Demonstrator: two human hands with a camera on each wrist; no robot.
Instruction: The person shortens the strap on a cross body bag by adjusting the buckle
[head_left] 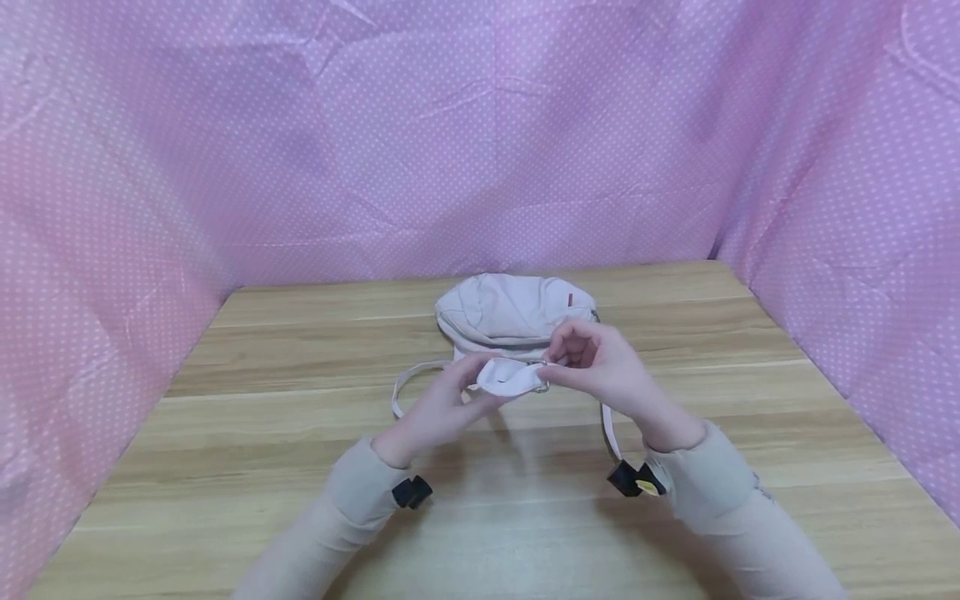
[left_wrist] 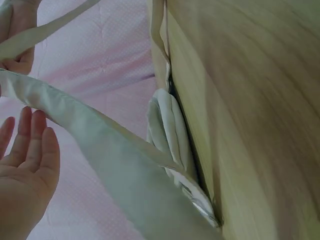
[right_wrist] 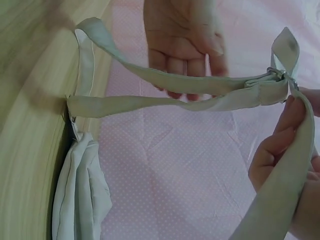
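A pale beige bag strap (head_left: 504, 380) is held up off the table between the two hands, partly twisted into a loop. My right hand (head_left: 603, 371) pinches the strap at its metal slider buckle (right_wrist: 277, 74), thumb against curled fingers (right_wrist: 280, 142). At the other side of the loop is my left hand (head_left: 446, 408); its fingers are extended and touch the strap, as the left wrist view shows (left_wrist: 30, 175). Just beyond the hands, the matching beige bag (head_left: 510, 308) lies on the table, a small red tag on its front.
More of the strap (head_left: 405, 387) curves down left of the bag, and another length (head_left: 609, 429) hangs near the right wrist. The wooden table (head_left: 262, 467) ends at pink dotted cloth (head_left: 450, 167) behind and at both sides.
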